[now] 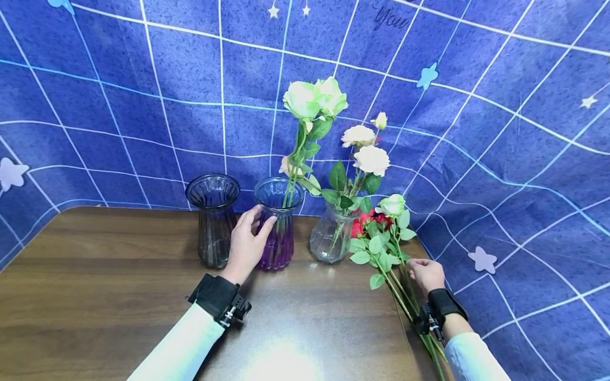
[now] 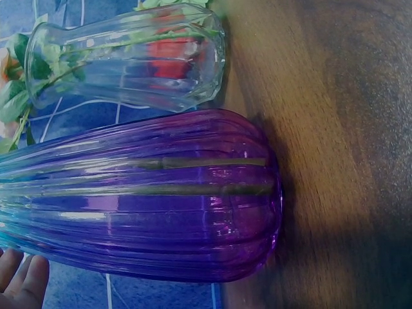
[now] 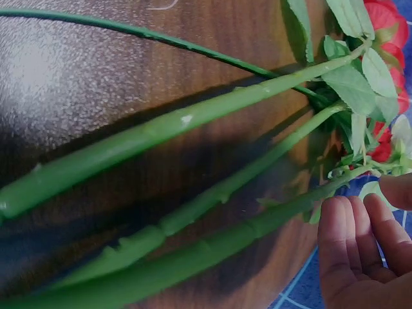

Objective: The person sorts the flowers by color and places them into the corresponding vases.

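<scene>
My left hand point(image 1: 247, 241) is at the neck of a ribbed blue-to-purple glass vase point(image 1: 277, 246), its fingers lightly bent beside the glass. Two stems stand inside that vase, topped by pale green-white roses point(image 1: 302, 99). In the left wrist view the fingertips point(image 2: 32, 277) show beside the vase's upper part. My right hand point(image 1: 428, 274) is by the stems of roses lying on the table, among them a white rose point(image 1: 393, 205). Seen from the right wrist, its thumb and fingers are loosely bent close to a green stem point(image 3: 257, 225), with no stem visibly between them.
A dark grey glass vase point(image 1: 214, 233) stands left of the purple one. To the right, a clear glass vase point(image 1: 329, 238) holds pale pink flowers point(image 1: 371, 160). Red flowers point(image 1: 362, 222) lie behind the leaves. A blue patterned cloth point(image 1: 119, 132) hangs behind the wooden table point(image 1: 119, 286).
</scene>
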A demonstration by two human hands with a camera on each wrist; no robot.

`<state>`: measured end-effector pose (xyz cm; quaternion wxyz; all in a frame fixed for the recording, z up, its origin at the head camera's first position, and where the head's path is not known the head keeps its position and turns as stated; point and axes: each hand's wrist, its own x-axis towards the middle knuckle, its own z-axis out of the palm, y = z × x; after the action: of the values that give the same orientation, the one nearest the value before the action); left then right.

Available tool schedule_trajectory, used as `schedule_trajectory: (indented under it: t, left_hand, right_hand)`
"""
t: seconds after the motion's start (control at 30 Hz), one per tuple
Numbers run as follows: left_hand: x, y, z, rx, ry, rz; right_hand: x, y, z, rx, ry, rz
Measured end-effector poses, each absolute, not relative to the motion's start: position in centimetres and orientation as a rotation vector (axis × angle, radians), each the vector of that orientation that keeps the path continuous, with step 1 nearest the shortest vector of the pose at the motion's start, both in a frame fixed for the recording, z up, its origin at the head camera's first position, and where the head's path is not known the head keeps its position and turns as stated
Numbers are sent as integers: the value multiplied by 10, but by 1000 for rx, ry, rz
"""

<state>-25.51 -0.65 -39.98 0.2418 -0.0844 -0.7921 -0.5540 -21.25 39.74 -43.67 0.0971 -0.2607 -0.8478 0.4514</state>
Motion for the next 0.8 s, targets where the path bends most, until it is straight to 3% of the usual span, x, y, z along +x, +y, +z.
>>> schedule_trajectory:
  t: [0.8]
  left_hand:
    - [-253,-8,-401,-238,-2192,-1505]
  right_hand:
    - [-216,398,-445,-707,-2671,1165]
